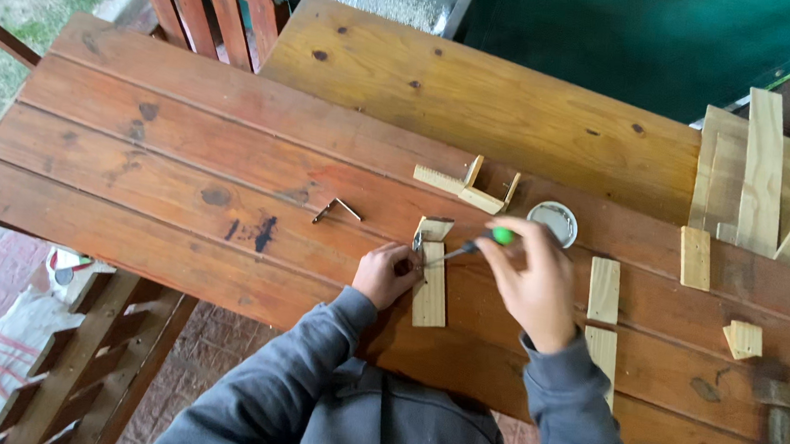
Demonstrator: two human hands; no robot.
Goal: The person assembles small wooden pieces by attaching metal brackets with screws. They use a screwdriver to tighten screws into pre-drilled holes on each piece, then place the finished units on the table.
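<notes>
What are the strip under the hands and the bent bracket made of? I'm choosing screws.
Strip: pale bare wood, apparently unfinished softwood, with matte grain. Bracket: likely metal, thin, grey, sharply bent. Table: reddish stained planks with knots.

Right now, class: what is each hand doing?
Left hand: closed, pressing on the small wooden strip.
Right hand: fingers closed around the green-handled screwdriver.

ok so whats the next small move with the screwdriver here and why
Probably turn the green-handled screwdriver with the right hand. Its tip sits at the small metal bracket where the pale wooden strip meets a short wood block, and the left hand already steadies that joint. The screw itself is too small to see.
</notes>
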